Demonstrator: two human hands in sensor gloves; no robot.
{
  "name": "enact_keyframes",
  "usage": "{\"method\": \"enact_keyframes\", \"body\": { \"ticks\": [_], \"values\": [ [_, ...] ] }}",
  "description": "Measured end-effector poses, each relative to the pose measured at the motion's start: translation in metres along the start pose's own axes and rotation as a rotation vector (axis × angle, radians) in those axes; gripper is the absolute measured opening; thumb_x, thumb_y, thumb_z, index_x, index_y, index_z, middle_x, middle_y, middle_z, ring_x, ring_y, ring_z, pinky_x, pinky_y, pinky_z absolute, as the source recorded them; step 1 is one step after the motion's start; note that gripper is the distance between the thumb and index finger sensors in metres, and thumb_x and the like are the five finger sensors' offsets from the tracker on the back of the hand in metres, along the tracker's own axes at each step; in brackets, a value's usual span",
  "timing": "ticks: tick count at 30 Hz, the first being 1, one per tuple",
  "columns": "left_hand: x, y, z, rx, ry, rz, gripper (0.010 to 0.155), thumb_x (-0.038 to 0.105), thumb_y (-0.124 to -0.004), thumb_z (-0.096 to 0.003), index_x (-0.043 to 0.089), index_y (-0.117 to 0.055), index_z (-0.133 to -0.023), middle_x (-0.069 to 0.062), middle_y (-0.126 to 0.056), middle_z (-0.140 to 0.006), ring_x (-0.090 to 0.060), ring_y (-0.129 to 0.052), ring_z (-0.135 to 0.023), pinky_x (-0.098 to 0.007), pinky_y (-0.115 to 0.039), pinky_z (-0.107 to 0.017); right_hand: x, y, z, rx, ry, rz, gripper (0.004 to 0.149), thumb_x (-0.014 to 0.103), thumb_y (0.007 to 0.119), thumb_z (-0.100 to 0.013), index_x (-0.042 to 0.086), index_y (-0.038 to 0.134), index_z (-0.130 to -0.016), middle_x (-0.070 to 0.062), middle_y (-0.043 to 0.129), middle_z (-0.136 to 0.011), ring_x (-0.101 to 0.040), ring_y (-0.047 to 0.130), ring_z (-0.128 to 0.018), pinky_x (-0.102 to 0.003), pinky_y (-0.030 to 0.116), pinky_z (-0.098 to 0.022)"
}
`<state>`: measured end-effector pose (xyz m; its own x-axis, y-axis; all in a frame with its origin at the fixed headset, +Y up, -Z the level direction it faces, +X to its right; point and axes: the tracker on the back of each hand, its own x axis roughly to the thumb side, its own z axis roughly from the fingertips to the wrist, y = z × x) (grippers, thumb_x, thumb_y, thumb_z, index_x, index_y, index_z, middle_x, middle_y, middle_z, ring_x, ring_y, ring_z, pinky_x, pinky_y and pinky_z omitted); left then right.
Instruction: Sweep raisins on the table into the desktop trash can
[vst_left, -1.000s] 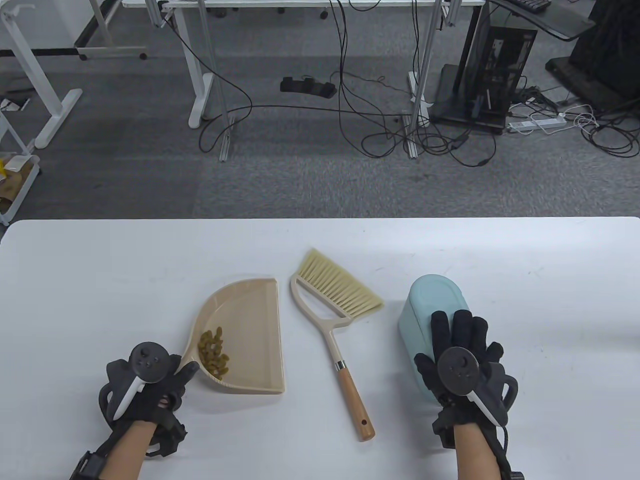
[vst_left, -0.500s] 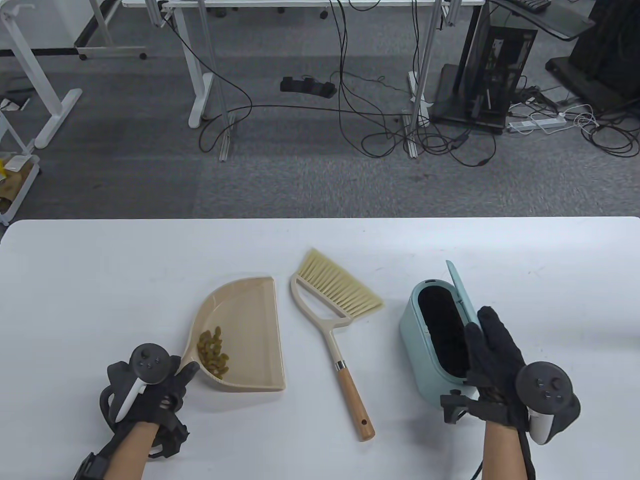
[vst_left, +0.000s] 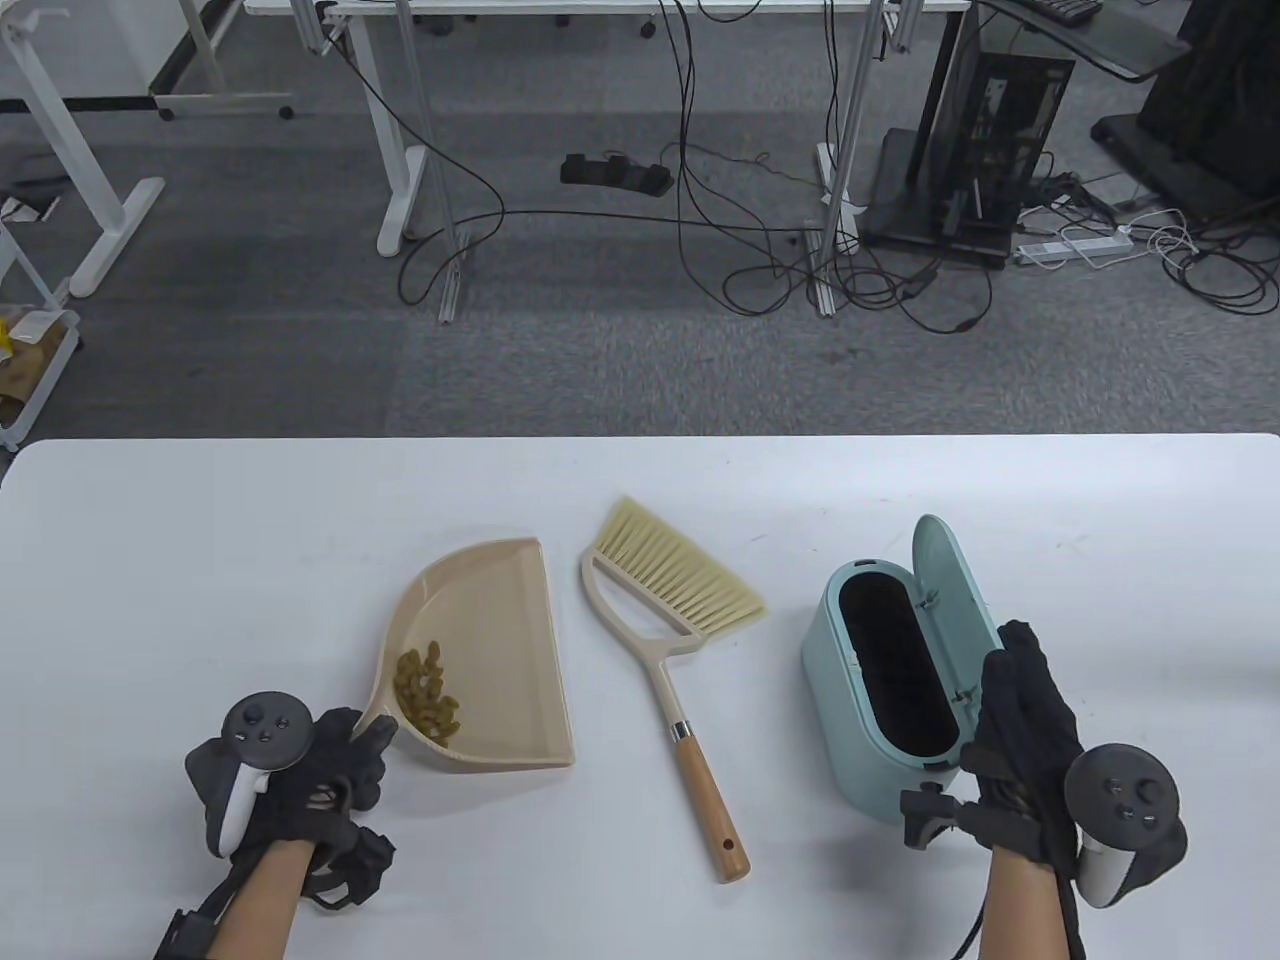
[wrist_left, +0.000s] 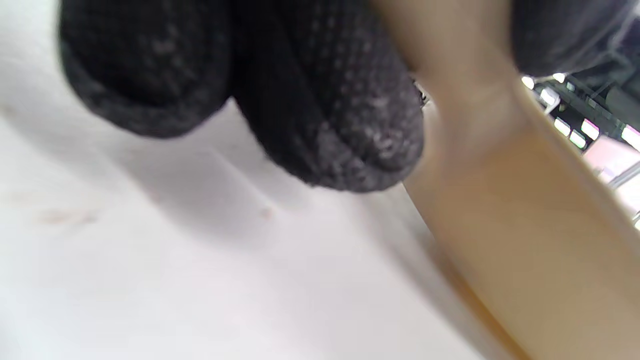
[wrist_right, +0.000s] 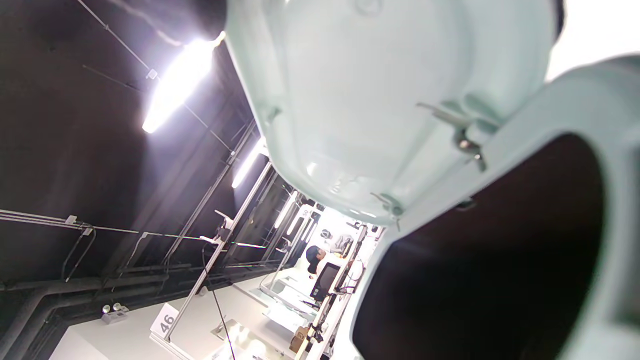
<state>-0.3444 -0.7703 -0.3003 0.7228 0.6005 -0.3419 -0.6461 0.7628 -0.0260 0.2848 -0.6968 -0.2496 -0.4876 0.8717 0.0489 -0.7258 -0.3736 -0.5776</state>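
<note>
A pile of raisins (vst_left: 428, 693) lies in the beige dustpan (vst_left: 500, 650) at the table's left-centre. My left hand (vst_left: 330, 775) grips the dustpan's handle at its near corner; the pan's underside (wrist_left: 525, 225) fills the right of the left wrist view beside my gloved fingers (wrist_left: 325, 100). The mint desktop trash can (vst_left: 860, 700) stands at the right with its lid (vst_left: 950, 590) swung open to the right and its dark inside showing. My right hand (vst_left: 1020, 720) rests flat against the lid's outer side. The lid's inside (wrist_right: 380, 100) and the can's opening (wrist_right: 490, 260) fill the right wrist view.
A hand broom (vst_left: 665, 620) with pale bristles and a wooden handle lies between the dustpan and the can. The white table (vst_left: 200, 560) ends at its far edge above them; beyond it lie carpet, desk legs and cables.
My right hand pressed the closed can's top, then moved right as the lid sprang open; it now rests against the wider-open lid. The dustpan has tilted slightly in my left hand.
</note>
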Motion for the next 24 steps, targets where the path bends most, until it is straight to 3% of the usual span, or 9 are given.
{"method": "enact_keyframes", "body": {
  "ticks": [5,10,18,21,24],
  "values": [
    [0.036,0.007,0.006,-0.017,-0.092,0.193,0.070,0.054,-0.070,-0.0508,0.009,-0.055,-0.102,-0.005,-0.094,-0.071,-0.009,-0.105,-0.036,-0.035,-0.089,-0.031,0.000,0.000,0.000,-0.012,0.012,-0.010,0.061,0.051,0.058,-0.060,0.009,0.061,-0.104,-0.020,0.078,-0.093,-0.046,0.084,-0.074,-0.058,0.070,-0.051],
    [0.106,0.007,0.008,-0.035,-0.196,0.208,0.070,0.053,-0.071,-0.0516,0.008,-0.054,-0.103,-0.005,-0.093,-0.074,-0.009,-0.105,-0.038,-0.035,-0.088,-0.033,0.001,0.001,0.001,-0.014,0.007,0.004,0.060,0.051,0.058,-0.060,0.010,0.062,-0.104,-0.020,0.078,-0.093,-0.046,0.083,-0.074,-0.058,0.070,-0.051],
    [0.244,-0.035,0.028,-0.041,-0.393,0.178,0.073,0.051,-0.072,-0.0523,0.006,-0.047,-0.104,-0.007,-0.089,-0.078,-0.011,-0.103,-0.043,-0.037,-0.087,-0.037,0.001,0.001,0.001,-0.015,0.010,0.005,0.061,0.051,0.058,-0.060,0.010,0.061,-0.105,-0.020,0.078,-0.093,-0.046,0.084,-0.074,-0.058,0.070,-0.051],
    [0.277,-0.054,0.036,-0.026,-0.439,0.141,0.074,0.050,-0.073,-0.0523,0.005,-0.046,-0.104,-0.008,-0.088,-0.078,-0.012,-0.103,-0.043,-0.037,-0.087,-0.037,0.001,0.001,0.001,-0.014,0.011,0.005,0.061,0.051,0.058,-0.060,0.010,0.062,-0.104,-0.020,0.078,-0.093,-0.046,0.084,-0.074,-0.058,0.070,-0.051],
    [0.303,-0.064,0.048,0.074,-0.539,0.057,0.074,0.048,-0.076,-0.0526,0.004,-0.045,-0.104,-0.009,-0.088,-0.078,-0.014,-0.103,-0.044,-0.039,-0.086,-0.038,0.001,0.001,0.001,-0.009,0.016,-0.012,0.061,0.051,0.059,-0.060,0.010,0.061,-0.105,-0.020,0.078,-0.093,-0.047,0.083,-0.074,-0.059,0.069,-0.051]
  ]
}}
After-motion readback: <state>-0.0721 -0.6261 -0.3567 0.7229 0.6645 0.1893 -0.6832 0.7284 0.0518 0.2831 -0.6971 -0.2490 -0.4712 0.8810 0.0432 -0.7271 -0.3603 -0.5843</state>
